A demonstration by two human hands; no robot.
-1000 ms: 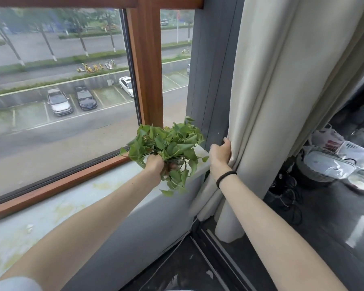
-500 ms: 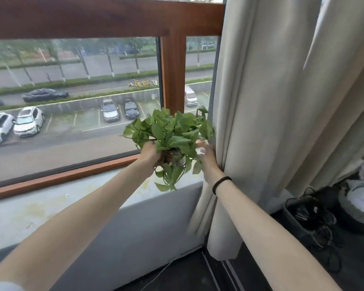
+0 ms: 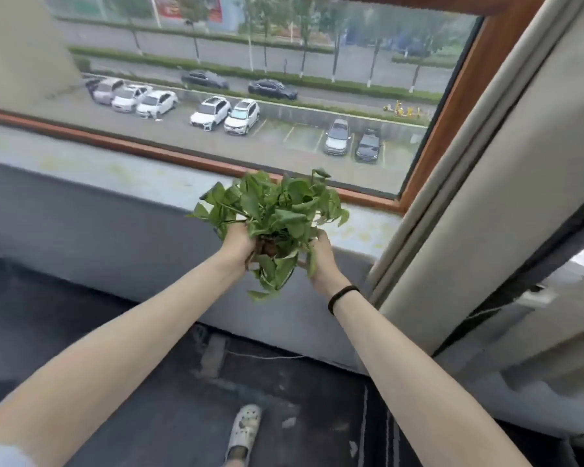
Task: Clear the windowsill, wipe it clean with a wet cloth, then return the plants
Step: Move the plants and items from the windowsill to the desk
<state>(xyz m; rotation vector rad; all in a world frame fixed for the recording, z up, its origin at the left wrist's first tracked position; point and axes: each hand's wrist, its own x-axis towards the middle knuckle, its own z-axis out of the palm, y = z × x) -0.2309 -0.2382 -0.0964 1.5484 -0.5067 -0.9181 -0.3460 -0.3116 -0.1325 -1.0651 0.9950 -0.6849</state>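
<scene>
There is one view only, from a wide-angle camera on the person's head. It looks forward and down, rolled so that the windowsill (image 3: 115, 170) slants down to the right across the middle. Both forearms run in from the lower corners, stretched out to the left hand (image 3: 236, 241) and right hand (image 3: 324, 261), which hold a plant (image 3: 277, 210) between them near the centre. The window (image 3: 250, 96) fills the top. The floor (image 3: 149, 382) and one shoe (image 3: 245, 429) take the bottom, and a curtain (image 3: 486, 163) hangs close on the right.
</scene>
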